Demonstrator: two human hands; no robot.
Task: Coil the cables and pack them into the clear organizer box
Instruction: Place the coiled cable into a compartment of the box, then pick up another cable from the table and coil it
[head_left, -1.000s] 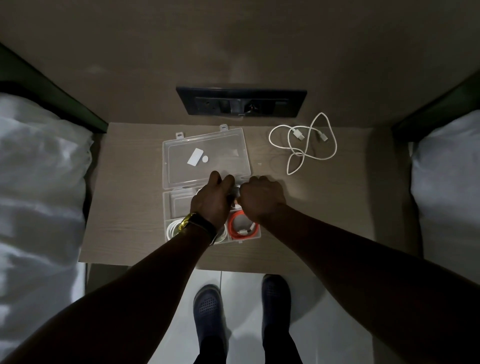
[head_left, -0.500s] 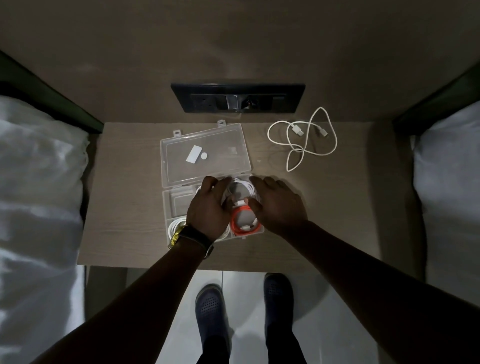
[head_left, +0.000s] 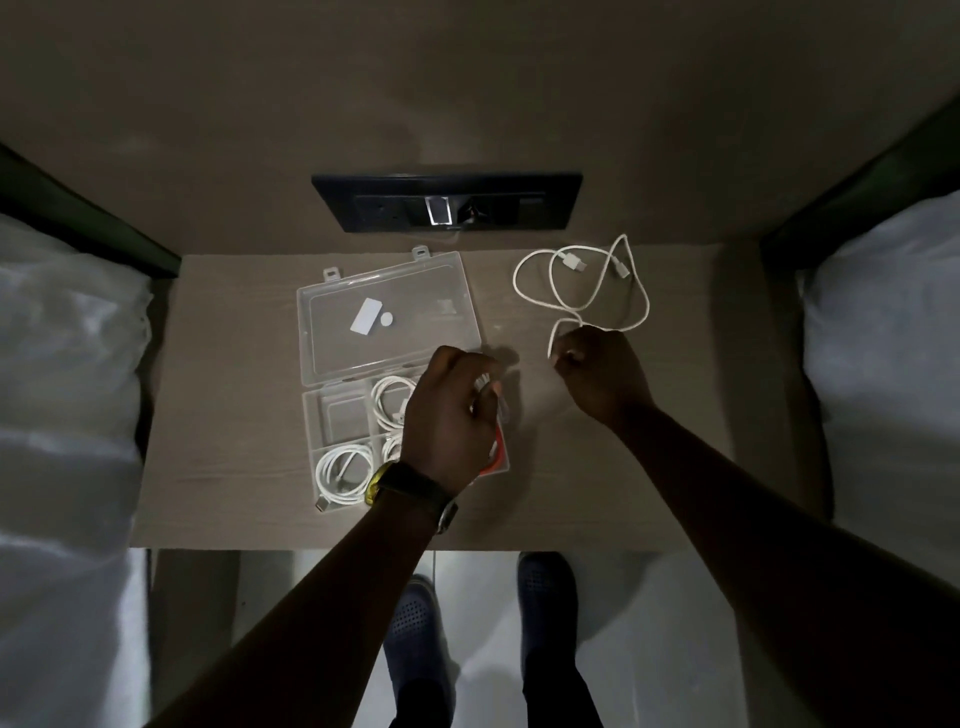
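Head view: right hand (head_left: 597, 376) clenched on near loop of loose white cable (head_left: 582, 283), rest sprawled toward 12 o'clock, near table (head_left: 223, 415) back edge. Bare tabletop at 3 o'clock. Left hand (head_left: 449, 415) curled over clear organizer box (head_left: 337, 415) at 9 o'clock; grip there impossible to tell.

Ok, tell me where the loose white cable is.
The loose white cable lies on the table's far right, right of the open organizer box, its near loop at the right hand.
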